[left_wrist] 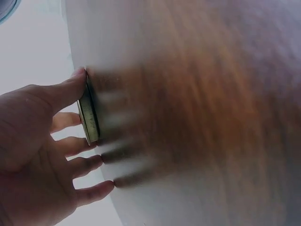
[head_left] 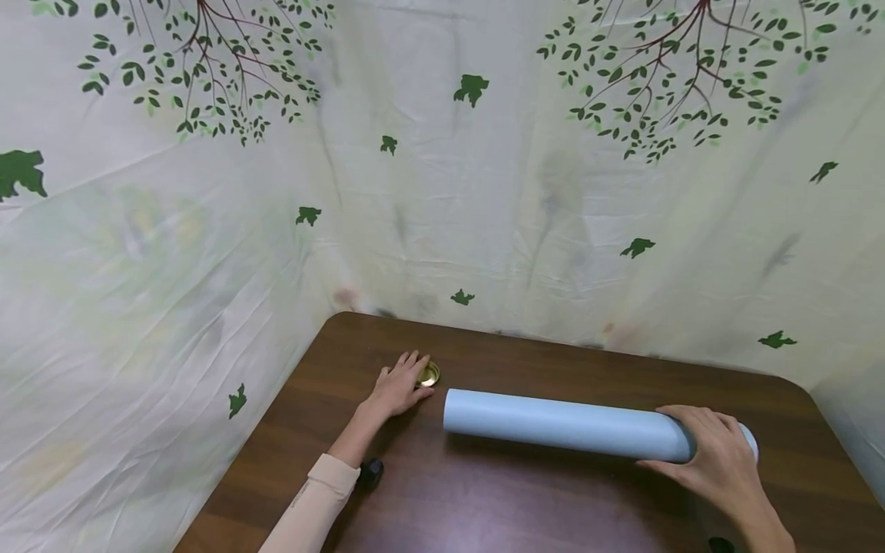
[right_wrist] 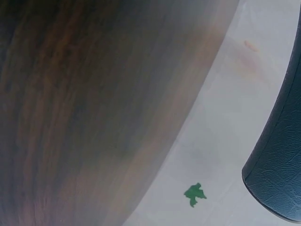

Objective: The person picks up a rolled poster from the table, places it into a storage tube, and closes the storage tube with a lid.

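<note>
At the far left part of the brown table, my left hand (head_left: pixel 399 390) has its thumb and fingers at opposite edges of a shallow round gold lid (head_left: pixel 429 374). The left wrist view shows the lid (left_wrist: pixel 89 115) edge-on against the tabletop, pinched between thumb and fingertips, with the other fingers (left_wrist: pixel 94 193) spread below it. My right hand (head_left: pixel 719 457) grips a long light-blue roll (head_left: pixel 553 421) near its right end, thumb on the near side. The roll lies crosswise, a dark shadow under it. In the right wrist view, only the roll's textured surface (right_wrist: pixel 277 165) appears; the hand is out of sight.
The wood-grain table (head_left: pixel 525 507) has rounded far corners. Behind it and to the left hang pale curtains (head_left: pixel 429 192) printed with branches and green leaves. A small black device (head_left: pixel 371 474) sits at my left wrist.
</note>
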A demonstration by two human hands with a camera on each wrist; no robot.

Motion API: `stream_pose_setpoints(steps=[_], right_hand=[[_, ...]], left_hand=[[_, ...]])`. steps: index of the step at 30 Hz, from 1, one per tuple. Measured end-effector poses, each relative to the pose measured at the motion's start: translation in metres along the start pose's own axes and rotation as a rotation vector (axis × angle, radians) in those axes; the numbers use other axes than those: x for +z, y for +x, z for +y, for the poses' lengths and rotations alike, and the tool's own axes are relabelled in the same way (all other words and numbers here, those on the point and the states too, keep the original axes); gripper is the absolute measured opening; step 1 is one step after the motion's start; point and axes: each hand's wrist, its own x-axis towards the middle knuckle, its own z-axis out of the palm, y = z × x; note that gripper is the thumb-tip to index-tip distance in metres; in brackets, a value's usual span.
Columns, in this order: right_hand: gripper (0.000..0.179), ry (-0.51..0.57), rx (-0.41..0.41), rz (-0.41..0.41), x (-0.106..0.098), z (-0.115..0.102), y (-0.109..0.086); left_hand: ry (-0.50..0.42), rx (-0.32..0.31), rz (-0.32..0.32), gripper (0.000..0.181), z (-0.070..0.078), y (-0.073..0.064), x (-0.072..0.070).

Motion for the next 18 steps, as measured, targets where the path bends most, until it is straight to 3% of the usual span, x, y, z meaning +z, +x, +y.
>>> stream_pose_setpoints(steps=[9,13,18], right_hand=[[0.091,-0.008,0.026,-0.021,0.0,0.0,-0.002],[0.093,-0.009,0.01,-0.007,0.0,0.001,0.0],[0.093,-0.013,-0.001,0.007,-0.001,0.001,0.001]], left_hand=[[-0.044,0.035,0.038,0.064,-0.003,-0.001,-0.002],[-0.103,0.068,0.119,0.06,-0.003,-0.005,-0.002],[-0.204,0.104,0.264,0.059,0.001,-0.012,-0.004]])
